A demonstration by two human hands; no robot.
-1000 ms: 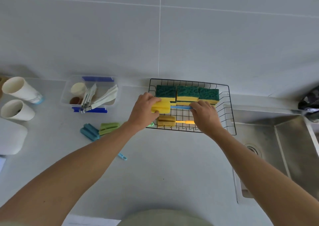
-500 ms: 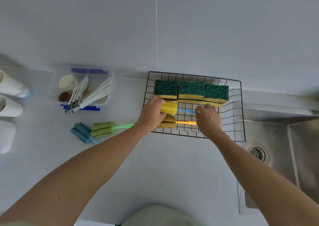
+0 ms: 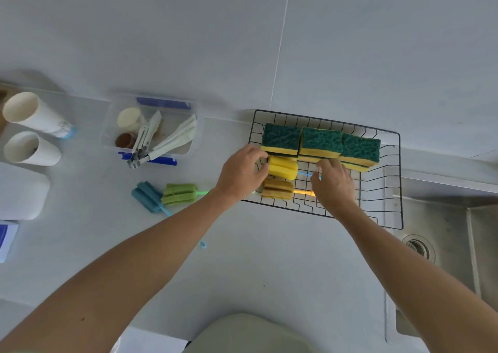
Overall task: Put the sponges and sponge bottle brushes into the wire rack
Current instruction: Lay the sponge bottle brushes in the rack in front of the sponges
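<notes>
A black wire rack stands on the white counter beside the sink. Three green-topped yellow sponges stand in a row along its back. In front of them lies a yellow sponge bottle brush with a blue handle, and below it a tan one with an orange handle. My left hand grips the yellow head's left end. My right hand pinches its blue handle. A blue bottle brush and a green bottle brush lie on the counter left of the rack.
A clear plastic box with tongs and small cups sits at the back left. Two white paper cups lie at the far left above a white object. The steel sink with its drain is right of the rack.
Both hands have set the yellow brush down flat in the rack, just in front of the sponges and above the tan brush. My left hand has slid to the head's left end.
</notes>
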